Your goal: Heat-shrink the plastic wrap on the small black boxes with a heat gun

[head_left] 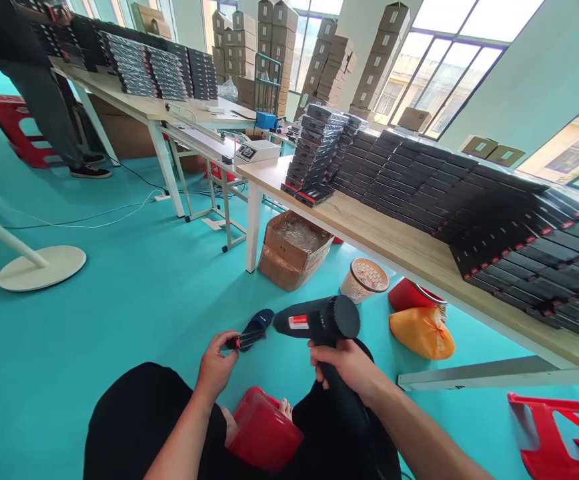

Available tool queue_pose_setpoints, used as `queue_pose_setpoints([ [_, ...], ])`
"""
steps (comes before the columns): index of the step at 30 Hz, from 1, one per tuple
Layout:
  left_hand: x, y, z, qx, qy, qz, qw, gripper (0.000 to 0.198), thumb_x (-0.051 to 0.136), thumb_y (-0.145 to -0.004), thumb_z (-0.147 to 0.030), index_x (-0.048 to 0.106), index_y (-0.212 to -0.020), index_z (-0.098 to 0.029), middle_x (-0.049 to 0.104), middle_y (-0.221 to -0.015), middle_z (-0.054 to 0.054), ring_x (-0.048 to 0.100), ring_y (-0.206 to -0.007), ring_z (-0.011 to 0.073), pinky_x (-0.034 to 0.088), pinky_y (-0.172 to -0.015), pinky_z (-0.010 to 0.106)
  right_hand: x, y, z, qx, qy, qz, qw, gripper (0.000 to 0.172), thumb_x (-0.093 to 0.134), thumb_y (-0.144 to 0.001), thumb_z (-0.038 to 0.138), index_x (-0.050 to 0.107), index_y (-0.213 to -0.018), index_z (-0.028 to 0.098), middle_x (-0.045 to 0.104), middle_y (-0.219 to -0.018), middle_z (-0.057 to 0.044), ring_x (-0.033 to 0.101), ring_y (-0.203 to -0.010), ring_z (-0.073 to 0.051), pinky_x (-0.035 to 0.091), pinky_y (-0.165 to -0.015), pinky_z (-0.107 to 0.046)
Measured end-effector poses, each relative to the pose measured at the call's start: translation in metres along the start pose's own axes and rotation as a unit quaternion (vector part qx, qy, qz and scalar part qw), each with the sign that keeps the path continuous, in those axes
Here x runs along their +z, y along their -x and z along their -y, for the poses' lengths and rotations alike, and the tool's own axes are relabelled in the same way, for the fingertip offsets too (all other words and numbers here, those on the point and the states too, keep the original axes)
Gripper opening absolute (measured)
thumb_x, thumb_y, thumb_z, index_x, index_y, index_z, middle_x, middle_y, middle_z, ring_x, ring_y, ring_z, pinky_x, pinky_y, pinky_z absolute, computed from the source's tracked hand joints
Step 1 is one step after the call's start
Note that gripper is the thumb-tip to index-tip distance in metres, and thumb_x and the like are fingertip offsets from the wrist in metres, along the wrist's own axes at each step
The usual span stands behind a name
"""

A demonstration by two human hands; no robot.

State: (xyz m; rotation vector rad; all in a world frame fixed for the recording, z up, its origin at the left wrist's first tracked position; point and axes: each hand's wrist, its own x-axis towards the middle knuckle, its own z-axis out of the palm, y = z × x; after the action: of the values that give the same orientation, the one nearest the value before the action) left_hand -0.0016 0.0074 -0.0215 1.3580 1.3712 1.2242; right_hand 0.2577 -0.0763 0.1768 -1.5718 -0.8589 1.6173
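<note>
My right hand (344,363) is wrapped round the handle of a black heat gun (314,317) with a red and white label on its barrel. The barrel lies roughly level, its narrower end towards the left. In my left hand (216,367), fingers and thumb pinch one end of a thin black box (247,340) with a red mark. That box is apart from the gun's nozzle, a little below and left of it. Below both hands, a red plastic stool (264,433) shows between my knees. A dark slipper (258,323) lies on the floor behind the box.
Stacked black boxes (409,180) line the wooden table (389,227) at right. Beneath stand an open carton (289,257), a waste basket (364,277) and an orange bag (422,333). A red stool (559,433) is at lower right. Another person (39,87) stands far left.
</note>
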Motion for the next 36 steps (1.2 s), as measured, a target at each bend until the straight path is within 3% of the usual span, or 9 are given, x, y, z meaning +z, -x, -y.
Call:
queue_pose_setpoints([
  [5, -0.001, -0.003, 0.003, -0.017, 0.015, -0.002, 1.000, 0.028, 0.071, -0.067, -0.037, 0.077, -0.090, -0.022, 0.073, -0.100, 0.008, 0.065, -0.100, 0.0290, 0.046, -0.098, 0.043, -0.009, 0.000, -0.002, 0.020, -0.015, 0.075, 0.997, 0.030, 0.074, -0.070, 0.033, 0.065, -0.091, 0.013, 0.066, -0.070, -0.002, 0.060, -0.053, -0.015, 0.045, -0.046, -0.027],
  [10, 0.000, -0.002, 0.001, -0.023, 0.014, 0.011, 1.000, 0.028, 0.071, -0.065, -0.036, 0.076, -0.088, -0.022, 0.074, -0.100, 0.008, 0.065, -0.096, 0.0274, 0.047, -0.095, 0.041, 0.008, 0.004, 0.002, -0.004, -0.001, 0.033, 0.999, 0.020, 0.071, -0.070, 0.027, 0.064, -0.083, 0.015, 0.062, -0.063, 0.001, 0.057, -0.049, -0.013, 0.043, -0.045, -0.025],
  [14, 0.001, -0.002, -0.004, -0.070, 0.040, 0.017, 0.997, 0.032, 0.077, -0.058, -0.033, 0.075, -0.087, -0.021, 0.074, -0.090, 0.006, 0.064, -0.089, 0.0264, 0.049, -0.088, 0.039, 0.023, 0.005, 0.007, 0.006, -0.004, 0.138, 0.990, 0.019, 0.071, -0.067, 0.023, 0.065, -0.084, 0.015, 0.062, -0.057, 0.001, 0.056, -0.047, -0.014, 0.045, -0.047, -0.027],
  [16, 0.000, -0.001, -0.009, -0.111, 0.094, 0.013, 0.989, 0.032, 0.074, -0.058, -0.030, 0.074, -0.088, -0.019, 0.073, -0.086, 0.004, 0.064, -0.086, 0.0255, 0.050, -0.083, 0.037, 0.022, 0.000, 0.009, -0.031, -0.017, 0.098, 0.995, 0.021, 0.072, -0.068, 0.025, 0.064, -0.085, 0.016, 0.061, -0.057, 0.002, 0.055, -0.047, -0.014, 0.045, -0.046, -0.027],
  [19, -0.002, 0.000, -0.017, -0.205, 0.226, 0.011, 0.952, 0.033, 0.068, -0.062, -0.029, 0.072, -0.092, -0.016, 0.073, -0.083, 0.004, 0.065, -0.079, 0.0240, 0.052, -0.074, 0.035, 0.009, -0.007, 0.014, -0.029, -0.043, 0.013, 0.999, 0.024, 0.074, -0.070, 0.031, 0.065, -0.086, 0.015, 0.063, -0.066, 0.000, 0.057, -0.051, -0.014, 0.045, -0.045, -0.026],
  [23, -0.001, -0.001, -0.025, -0.309, 0.374, -0.025, 0.874, 0.021, 0.062, -0.066, -0.024, 0.067, -0.085, -0.017, 0.069, -0.072, 0.004, 0.064, -0.063, 0.0218, 0.052, -0.060, 0.033, 0.000, -0.008, 0.021, -0.004, -0.063, 0.096, 0.993, 0.027, 0.074, -0.074, 0.031, 0.067, -0.093, 0.013, 0.067, -0.070, -0.002, 0.061, -0.054, -0.015, 0.047, -0.047, -0.026],
  [26, 0.001, -0.004, -0.028, -0.341, 0.421, -0.036, 0.840, 0.018, 0.055, -0.069, -0.020, 0.064, -0.084, -0.017, 0.067, -0.067, 0.003, 0.061, -0.053, 0.0195, 0.050, -0.052, 0.032, 0.009, -0.003, 0.019, 0.008, -0.056, 0.136, 0.989, 0.025, 0.075, -0.071, 0.028, 0.067, -0.091, 0.014, 0.066, -0.068, -0.001, 0.061, -0.053, -0.015, 0.047, -0.047, -0.026],
  [31, -0.006, -0.004, -0.031, -0.367, 0.450, -0.042, 0.813, 0.030, 0.044, -0.082, -0.019, 0.067, -0.101, -0.014, 0.065, -0.068, 0.004, 0.062, -0.053, 0.0174, 0.051, -0.050, 0.029, 0.019, 0.019, 0.006, 0.034, 0.020, 0.188, 0.981, 0.010, 0.068, -0.071, 0.023, 0.067, -0.077, 0.015, 0.061, -0.055, 0.001, 0.055, -0.048, -0.014, 0.044, -0.048, -0.026],
  [36, -0.013, -0.001, -0.033, -0.357, 0.463, -0.043, 0.810, 0.032, 0.044, -0.091, -0.030, 0.066, -0.107, -0.013, 0.065, -0.070, 0.004, 0.061, -0.055, 0.0162, 0.050, -0.049, 0.027, 0.003, 0.049, -0.006, 0.098, 0.070, 0.193, 0.974, 0.010, 0.065, -0.066, 0.022, 0.066, -0.074, 0.016, 0.057, -0.050, 0.003, 0.049, -0.044, -0.011, 0.040, -0.046, -0.024],
])
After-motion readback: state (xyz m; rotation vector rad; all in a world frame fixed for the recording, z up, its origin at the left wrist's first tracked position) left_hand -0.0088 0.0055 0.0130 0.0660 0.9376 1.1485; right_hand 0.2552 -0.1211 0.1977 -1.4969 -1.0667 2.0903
